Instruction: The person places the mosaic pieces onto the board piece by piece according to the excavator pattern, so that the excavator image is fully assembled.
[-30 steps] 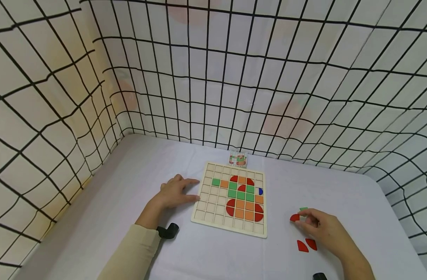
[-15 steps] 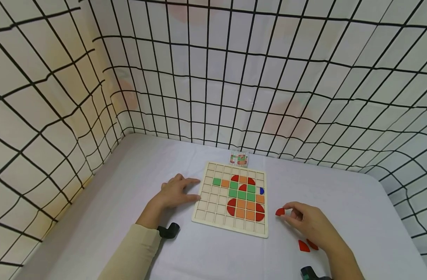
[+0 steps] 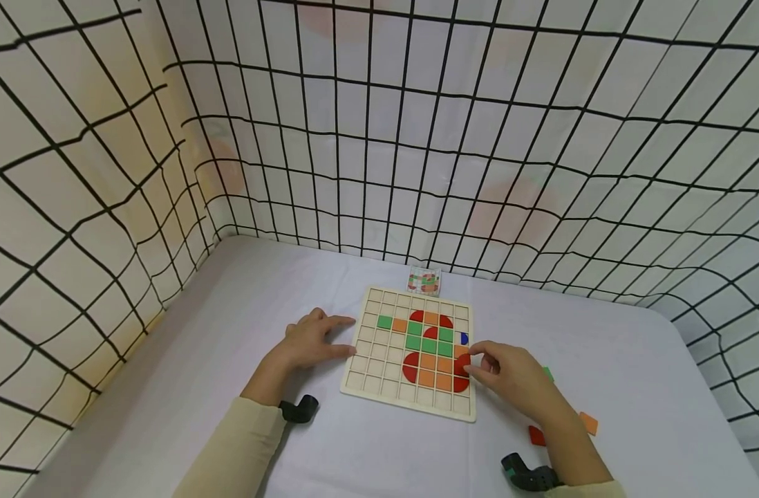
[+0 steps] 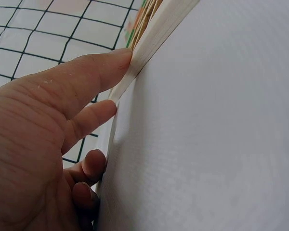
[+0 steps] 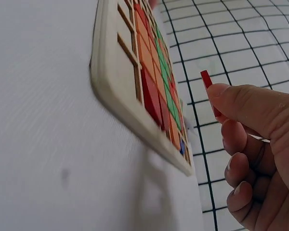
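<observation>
A pale wooden grid board (image 3: 370, 366) lies on the white cloth, with green, orange, red and blue tiles set in several of its cells. My left hand (image 3: 311, 342) touches the board's left edge with straight thumb and forefinger; in the left wrist view the thumb (image 4: 106, 67) meets the wooden side. Over the board's right edge, my right hand (image 3: 510, 373) pinches a red quarter-circle tile (image 5: 205, 79) between thumb and forefinger. The right wrist view shows this tile edge-on and raised above the board. The other right fingers are curled toward the palm.
Behind the board stands a small pattern card (image 3: 424, 281). Partly covered by the right forearm are a loose red tile (image 3: 537, 436), an orange tile (image 3: 589, 423) and a green tile (image 3: 548, 373). A black wire grid (image 3: 386, 159) encloses the back and sides.
My right hand has carried the red tile leftward from the loose tiles to the board's right edge. The left hand stays in place at the board.
</observation>
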`<state>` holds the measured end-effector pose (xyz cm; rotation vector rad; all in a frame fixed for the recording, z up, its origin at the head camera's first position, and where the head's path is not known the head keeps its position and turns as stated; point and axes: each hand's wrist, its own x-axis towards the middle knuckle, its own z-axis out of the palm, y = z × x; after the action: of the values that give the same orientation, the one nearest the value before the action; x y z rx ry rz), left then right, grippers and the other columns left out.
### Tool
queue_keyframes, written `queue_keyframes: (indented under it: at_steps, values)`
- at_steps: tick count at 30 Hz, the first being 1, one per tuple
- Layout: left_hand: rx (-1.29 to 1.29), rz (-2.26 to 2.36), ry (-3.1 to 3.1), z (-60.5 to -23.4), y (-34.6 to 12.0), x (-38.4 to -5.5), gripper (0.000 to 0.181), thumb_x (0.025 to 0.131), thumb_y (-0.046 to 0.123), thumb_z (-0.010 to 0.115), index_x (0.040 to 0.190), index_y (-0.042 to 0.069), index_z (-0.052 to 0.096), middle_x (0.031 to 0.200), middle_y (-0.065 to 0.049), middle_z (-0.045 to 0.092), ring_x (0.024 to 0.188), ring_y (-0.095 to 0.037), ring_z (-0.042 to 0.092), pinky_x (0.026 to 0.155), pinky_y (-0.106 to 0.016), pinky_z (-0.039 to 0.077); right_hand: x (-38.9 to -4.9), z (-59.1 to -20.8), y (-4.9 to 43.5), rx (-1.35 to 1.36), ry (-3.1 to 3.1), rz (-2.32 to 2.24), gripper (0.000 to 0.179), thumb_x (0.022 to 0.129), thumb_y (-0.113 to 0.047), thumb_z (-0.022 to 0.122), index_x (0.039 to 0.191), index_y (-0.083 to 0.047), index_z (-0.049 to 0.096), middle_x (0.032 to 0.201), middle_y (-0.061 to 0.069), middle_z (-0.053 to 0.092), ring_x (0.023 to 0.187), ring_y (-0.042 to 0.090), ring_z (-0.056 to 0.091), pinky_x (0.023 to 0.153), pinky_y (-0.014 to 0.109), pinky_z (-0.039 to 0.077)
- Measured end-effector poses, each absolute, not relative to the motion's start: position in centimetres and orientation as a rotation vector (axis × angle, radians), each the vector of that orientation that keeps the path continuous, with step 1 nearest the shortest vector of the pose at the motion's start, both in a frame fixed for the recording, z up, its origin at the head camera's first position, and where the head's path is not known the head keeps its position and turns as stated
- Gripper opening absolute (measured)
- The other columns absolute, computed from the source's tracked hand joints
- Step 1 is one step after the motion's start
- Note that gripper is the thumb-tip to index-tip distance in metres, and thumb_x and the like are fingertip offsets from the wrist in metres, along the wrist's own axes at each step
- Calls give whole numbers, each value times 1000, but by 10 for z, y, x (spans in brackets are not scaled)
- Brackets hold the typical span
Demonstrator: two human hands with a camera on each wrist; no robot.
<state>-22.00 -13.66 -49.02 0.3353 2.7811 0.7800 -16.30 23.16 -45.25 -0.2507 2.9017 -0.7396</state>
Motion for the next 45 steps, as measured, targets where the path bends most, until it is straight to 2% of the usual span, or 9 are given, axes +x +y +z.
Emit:
queue_keyframes:
  at_steps: [6, 16, 27, 36, 45]
  values:
    - [334, 767, 2784, -493, -138, -221, 64, 85, 53, 75, 142, 28, 61, 100, -2, 53, 84, -16, 46, 74, -38, 29, -177, -450, 208, -324, 2917, -727, 30, 90, -32, 78, 114, -16, 72, 72, -4, 51, 70, 13, 48, 59, 25, 37]
    - [350, 790, 2774, -491, -139, -221, 64, 85, 53, 76, 142, 29, 61, 99, -2, 52, 83, -17, 46, 74, -37, 28, -197, -452, 169, -416, 2898, -748, 26, 91, -35, 77, 112, -20, 71, 68, -6, 52, 61, 12, 47, 52, 26, 36]
    - [331, 787, 2772, -492, -138, -221, 64, 84, 53, 76, 142, 29, 62, 99, -3, 52, 84, -17, 46, 73, -37, 28, -212, -461, 126, -448, 2877, -739, 34, 90, -43, 77, 116, -21, 72, 66, -7, 54, 59, 11, 49, 57, 27, 39]
    - [348, 770, 2784, -490, -138, -222, 64, 84, 54, 76, 141, 30, 61, 101, -3, 54, 86, -17, 49, 74, -38, 30, -227, -466, 98, -475, 2859, -754, 26, 95, -38, 72, 114, -20, 69, 67, -5, 55, 58, 13, 51, 54, 28, 40]
    - [342, 773, 2776, -489, -138, -222, 63, 84, 53, 76, 141, 30, 62, 101, -3, 54, 86, -17, 49, 74, -38, 30, -243, -478, 80, -451, 2901, -646, 30, 97, -40, 69, 117, -18, 68, 53, -7, 47, 55, 14, 49, 54, 30, 36]
